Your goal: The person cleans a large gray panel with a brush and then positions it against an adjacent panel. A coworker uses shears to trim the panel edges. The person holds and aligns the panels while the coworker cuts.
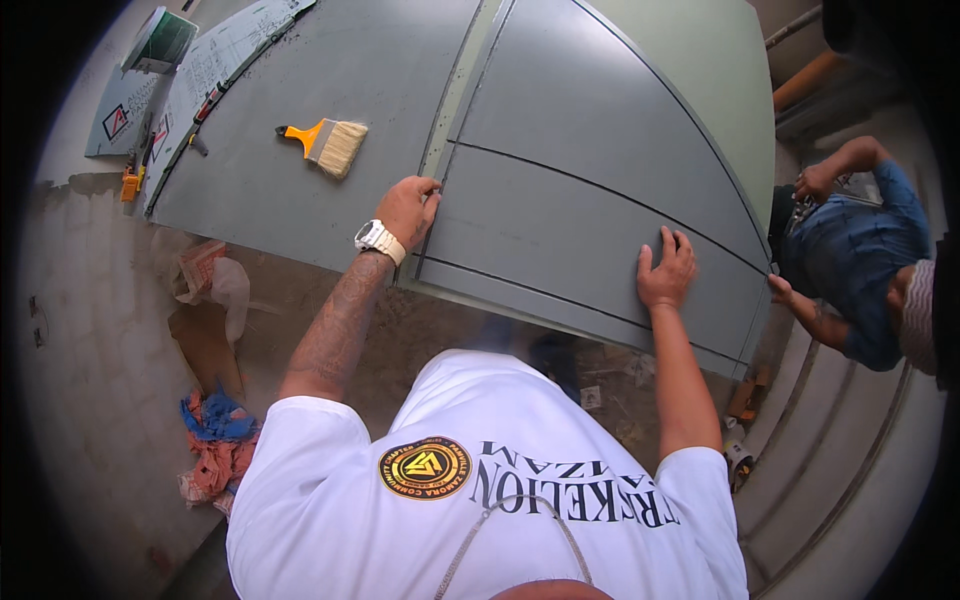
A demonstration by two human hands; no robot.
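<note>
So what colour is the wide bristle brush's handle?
Orange, black-tipped handle, best seen in the head view.

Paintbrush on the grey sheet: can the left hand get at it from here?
Probably yes: the left hand is at the left edge of the dark-lined panel, and the paintbrush lies ahead and leftward, with nothing visible between them. The hand would have to leave that edge.

The grey panel (575, 225) (dark lines crossing it) lies flat.
</note>
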